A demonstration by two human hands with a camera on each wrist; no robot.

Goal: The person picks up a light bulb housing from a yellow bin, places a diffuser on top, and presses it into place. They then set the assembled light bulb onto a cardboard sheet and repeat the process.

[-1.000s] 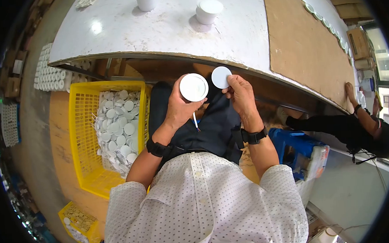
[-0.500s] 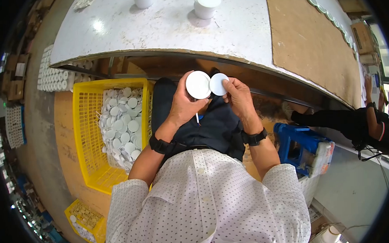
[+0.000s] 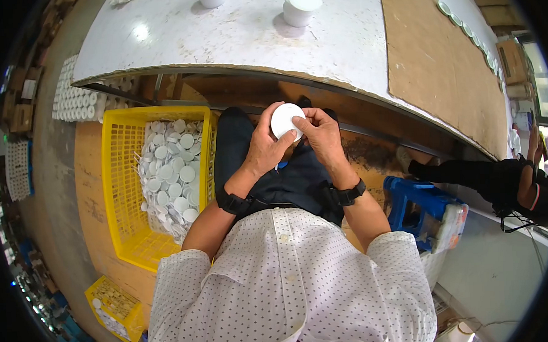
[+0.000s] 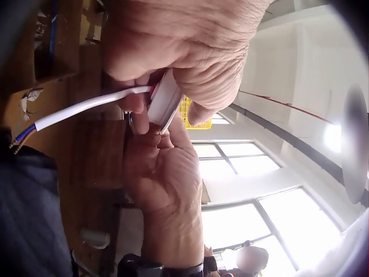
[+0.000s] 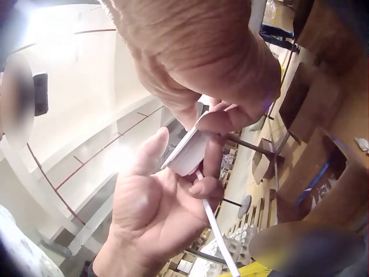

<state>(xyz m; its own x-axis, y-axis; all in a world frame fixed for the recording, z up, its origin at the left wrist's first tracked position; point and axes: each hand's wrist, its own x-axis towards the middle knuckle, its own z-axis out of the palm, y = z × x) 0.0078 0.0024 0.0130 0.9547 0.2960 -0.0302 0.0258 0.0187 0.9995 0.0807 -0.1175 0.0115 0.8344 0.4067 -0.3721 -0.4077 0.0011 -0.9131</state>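
Disc cover [image 3: 287,114], white, lies against the face of the white round housing [image 4: 165,99], both up between the 2 hands, above the dark trousers [image 3: 277,183]. Whether it's fully seated: cannot tell. Left hand [image 3: 265,142] grips the housing, fingers curled round its side and thumb at the rim, probably to steady it from behind. Right hand [image 3: 323,137] pinches the edge, thumb on the disc's face, fingers behind; likely for lining up or pressing. White cable [image 4: 86,105] hangs free off the back, blue and brown ends bare of the sheath, so presumably the face stays unobstructed.

Yellow crate [image 3: 108,184] stands beside the left leg, full of loose white discs [image 3: 173,174], probably there for easy reach. Smaller yellow bin [image 3: 134,336] sits farther back. Ahead, worktable [image 3: 250,47] carries 2 white cup-shaped pieces, likely parked out of the lap's way; brown board [image 3: 444,72] covers its right part. 1 other person [image 3: 507,179] at far right.
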